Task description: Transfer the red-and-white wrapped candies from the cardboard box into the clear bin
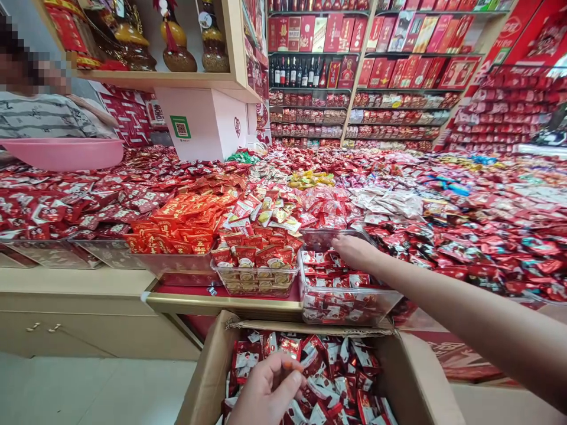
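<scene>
Red-and-white packets [325, 386] lie in a loose heap inside an open cardboard carton [401, 378], and similar ones sit in flatter layers in the clear plastic bin [383, 302] just beyond it, at the counter's edge. The person's left hand [269, 391] hangs over the carton, fingers curled and thumb drawn in near them; whether a packet is in its grasp cannot be told. The right hand [358, 254] reaches into the bin toward its far side, fingers bent and close together, their tips too indistinct to show any hold. Left of that bin stands another clear one with packets marked DURIAN [254, 258], and beside it rise orange-red packets [175, 227]. Mixed sweets spread across the counter behind. At far left, a person in a striped top [42, 115] is behind a pink basin [62, 156].
</scene>
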The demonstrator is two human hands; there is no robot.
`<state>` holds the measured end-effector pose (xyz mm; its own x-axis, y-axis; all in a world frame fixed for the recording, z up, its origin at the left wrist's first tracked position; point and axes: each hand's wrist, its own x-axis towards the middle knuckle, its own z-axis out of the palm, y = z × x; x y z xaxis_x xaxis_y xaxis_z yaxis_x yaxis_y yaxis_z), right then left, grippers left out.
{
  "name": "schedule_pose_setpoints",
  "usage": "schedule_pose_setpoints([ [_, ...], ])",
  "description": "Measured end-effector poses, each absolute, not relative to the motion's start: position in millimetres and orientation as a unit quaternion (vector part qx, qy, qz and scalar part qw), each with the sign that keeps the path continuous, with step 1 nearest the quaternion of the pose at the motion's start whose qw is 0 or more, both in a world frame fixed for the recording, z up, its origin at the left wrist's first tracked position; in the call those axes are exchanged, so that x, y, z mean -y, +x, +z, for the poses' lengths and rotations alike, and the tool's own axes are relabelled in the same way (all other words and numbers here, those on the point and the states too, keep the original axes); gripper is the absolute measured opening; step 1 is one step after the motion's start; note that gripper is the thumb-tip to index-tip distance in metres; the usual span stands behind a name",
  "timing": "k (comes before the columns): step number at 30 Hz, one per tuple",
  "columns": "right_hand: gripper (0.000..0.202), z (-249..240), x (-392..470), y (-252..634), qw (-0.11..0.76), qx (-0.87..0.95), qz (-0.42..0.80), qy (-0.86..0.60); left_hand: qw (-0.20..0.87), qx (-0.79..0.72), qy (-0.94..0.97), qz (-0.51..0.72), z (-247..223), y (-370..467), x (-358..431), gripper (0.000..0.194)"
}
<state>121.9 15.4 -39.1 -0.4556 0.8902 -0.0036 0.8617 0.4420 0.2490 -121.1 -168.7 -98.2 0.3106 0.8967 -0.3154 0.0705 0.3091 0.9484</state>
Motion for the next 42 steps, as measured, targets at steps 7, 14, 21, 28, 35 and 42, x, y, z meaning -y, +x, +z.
schedule_pose_setpoints([
  [7, 0.023, -44, -12, 130, 0.107, -0.855, 0.081, 0.501, 0.624, -0.506, 0.526, 0.28, -113, -128, 166, 0.016],
  [14, 0.012, -35, -15, 128, 0.16, -0.855, 0.044, 0.491, 0.629, -0.498, 0.541, 0.251, -134, -127, 166, 0.015],
  [21, 0.018, -29, -22, 122, 0.154, -0.848, 0.036, 0.506, 0.61, -0.52, 0.546, 0.245, -147, -127, 167, 0.02],
  [28, 0.035, -43, -31, 119, 0.096, -0.877, 0.03, 0.471, 0.63, -0.495, 0.555, 0.225, -153, -128, 167, 0.021],
  [35, 0.031, -52, -29, 119, 0.093, -0.874, 0.032, 0.475, 0.639, -0.493, 0.551, 0.212, -159, -128, 169, 0.019],
  [42, 0.034, -49, -28, 111, 0.078, -0.874, 0.017, 0.479, 0.5, -0.539, 0.665, 0.132, -156, -127, 166, 0.02],
])
